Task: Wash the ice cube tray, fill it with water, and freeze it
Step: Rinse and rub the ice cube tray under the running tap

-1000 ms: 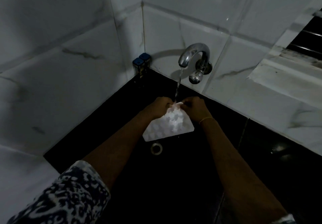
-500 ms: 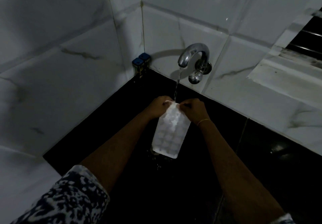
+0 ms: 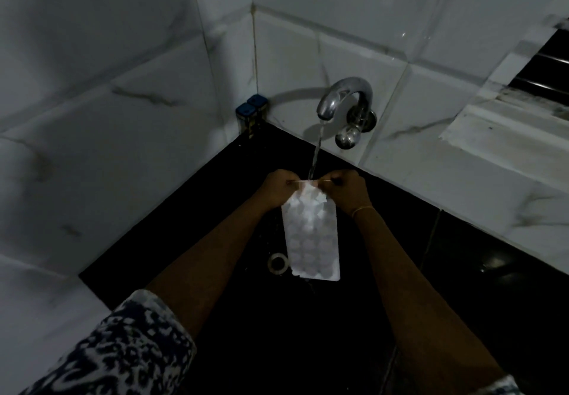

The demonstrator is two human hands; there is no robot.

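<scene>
Both hands [image 3: 278, 191] [image 3: 346, 193] pinching ice tray [image 3: 311, 234], hanging

Ice cube tray [image 3: 311, 234] hanging under the tap [image 3: 341, 99], left hand [image 3: 278, 190] and right hand [image 3: 346, 193] at its top corners, drain [image 3: 278, 263] just left of its lower end

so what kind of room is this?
Likely a kitchen or utility wash area: a wall tap runs water into a black sink basin with a drain, marble-look wall tiles around it.

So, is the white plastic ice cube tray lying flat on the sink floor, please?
No, both hands hold the white plastic ice cube tray up by its top edge.
</scene>
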